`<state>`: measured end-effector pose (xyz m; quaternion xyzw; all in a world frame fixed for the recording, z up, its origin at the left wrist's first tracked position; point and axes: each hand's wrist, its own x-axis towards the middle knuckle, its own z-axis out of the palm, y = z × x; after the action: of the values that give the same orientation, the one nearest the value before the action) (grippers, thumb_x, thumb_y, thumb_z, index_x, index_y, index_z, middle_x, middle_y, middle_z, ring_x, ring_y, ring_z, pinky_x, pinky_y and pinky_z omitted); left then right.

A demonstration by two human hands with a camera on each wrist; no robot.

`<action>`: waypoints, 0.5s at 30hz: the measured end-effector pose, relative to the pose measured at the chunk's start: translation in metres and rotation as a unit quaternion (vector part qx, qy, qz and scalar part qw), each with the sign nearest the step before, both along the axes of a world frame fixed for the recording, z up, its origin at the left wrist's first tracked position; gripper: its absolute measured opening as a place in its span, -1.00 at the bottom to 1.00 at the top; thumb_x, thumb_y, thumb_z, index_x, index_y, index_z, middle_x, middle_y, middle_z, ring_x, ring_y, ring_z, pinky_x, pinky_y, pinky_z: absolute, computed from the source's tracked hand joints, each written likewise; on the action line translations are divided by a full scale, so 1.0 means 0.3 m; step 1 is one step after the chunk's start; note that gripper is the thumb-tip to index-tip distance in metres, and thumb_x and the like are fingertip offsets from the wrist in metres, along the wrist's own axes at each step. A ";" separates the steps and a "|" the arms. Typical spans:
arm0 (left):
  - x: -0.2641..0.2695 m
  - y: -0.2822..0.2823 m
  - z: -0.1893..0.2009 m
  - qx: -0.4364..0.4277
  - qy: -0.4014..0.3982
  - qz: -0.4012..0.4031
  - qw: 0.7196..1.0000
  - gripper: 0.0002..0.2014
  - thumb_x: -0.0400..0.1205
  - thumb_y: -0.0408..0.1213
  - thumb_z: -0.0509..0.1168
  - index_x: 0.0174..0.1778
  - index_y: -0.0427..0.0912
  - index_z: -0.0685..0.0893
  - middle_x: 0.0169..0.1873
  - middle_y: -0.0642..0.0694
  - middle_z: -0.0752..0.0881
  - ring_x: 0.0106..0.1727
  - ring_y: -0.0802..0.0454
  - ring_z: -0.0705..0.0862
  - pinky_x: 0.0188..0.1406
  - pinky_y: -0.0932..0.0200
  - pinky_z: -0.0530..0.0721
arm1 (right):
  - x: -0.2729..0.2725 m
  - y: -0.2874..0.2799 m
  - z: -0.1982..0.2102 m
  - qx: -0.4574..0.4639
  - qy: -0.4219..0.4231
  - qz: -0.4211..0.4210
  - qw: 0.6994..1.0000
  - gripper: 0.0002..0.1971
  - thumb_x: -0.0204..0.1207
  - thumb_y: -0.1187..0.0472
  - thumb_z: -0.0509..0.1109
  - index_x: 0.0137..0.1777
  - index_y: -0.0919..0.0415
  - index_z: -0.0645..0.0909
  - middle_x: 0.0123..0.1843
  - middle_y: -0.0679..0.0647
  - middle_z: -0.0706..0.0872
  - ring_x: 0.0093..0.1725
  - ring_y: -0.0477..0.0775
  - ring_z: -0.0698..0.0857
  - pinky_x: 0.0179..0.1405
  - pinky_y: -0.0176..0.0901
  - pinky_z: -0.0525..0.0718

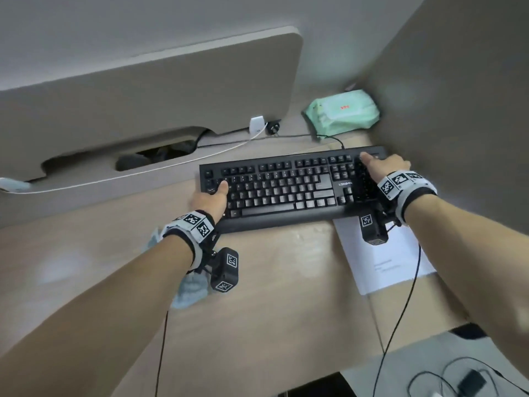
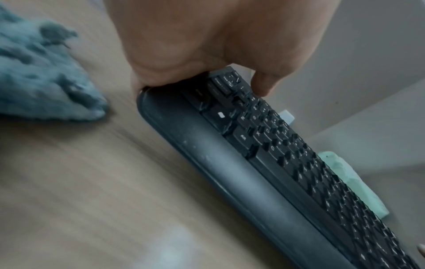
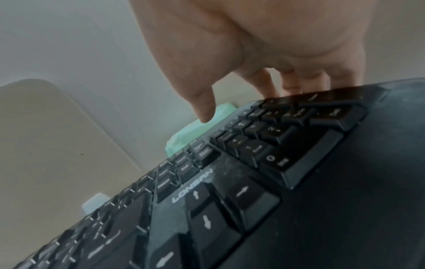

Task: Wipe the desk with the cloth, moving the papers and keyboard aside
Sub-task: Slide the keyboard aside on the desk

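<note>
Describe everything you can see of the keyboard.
The keyboard is a black full-size board, apparently plastic, with white legends, a number pad, a smooth front palm rest and "LONSAN" printed above the arrow keys. The left hand grips its left end and the right hand its right end. A black cable leaves its back edge. Its front right corner overlaps the papers.

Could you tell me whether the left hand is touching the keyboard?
Touching. The left wrist view shows the left hand gripping the keyboard at its end, thumb on the keys, palm against the edge.
</note>
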<state>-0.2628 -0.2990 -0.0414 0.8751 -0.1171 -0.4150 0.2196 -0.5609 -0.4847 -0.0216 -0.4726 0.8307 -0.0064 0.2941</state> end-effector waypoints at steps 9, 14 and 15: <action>-0.114 -0.095 -0.079 0.065 -0.023 -0.005 0.998 -0.23 0.64 0.23 0.13 0.44 -0.46 0.47 0.40 -0.40 0.57 0.37 -0.36 0.57 0.35 -0.02 0.46 | -0.092 -0.085 -0.069 -0.001 -0.023 0.040 0.999 -0.17 0.41 -0.35 0.41 0.42 0.34 0.49 0.45 0.35 0.51 0.35 0.36 0.59 0.32 0.09 0.52; -0.113 -0.104 -0.110 0.073 -0.033 0.004 0.997 -0.19 0.63 0.29 0.06 0.46 -0.43 0.45 0.41 -0.40 0.56 0.38 -0.37 0.56 0.38 -0.05 0.44 | -0.090 -0.117 -0.102 -0.005 -0.045 0.047 0.998 -0.19 0.43 -0.30 0.41 0.47 0.33 0.42 0.46 0.31 0.52 0.41 0.33 0.55 0.34 0.06 0.50; -0.112 -0.105 -0.117 0.072 -0.033 0.010 0.997 -0.17 0.61 0.32 0.05 0.47 -0.42 0.44 0.41 -0.40 0.55 0.38 -0.37 0.56 0.40 -0.06 0.43 | -0.092 -0.121 -0.105 -0.004 -0.048 0.048 0.998 -0.20 0.45 -0.28 0.40 0.48 0.32 0.41 0.45 0.30 0.53 0.42 0.33 0.54 0.33 0.06 0.50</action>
<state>-0.2963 -0.3304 -0.0766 0.9029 -0.0853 -0.3913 0.1558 -0.5884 -0.5211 -0.0532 -0.5120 0.7921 -0.0184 0.3318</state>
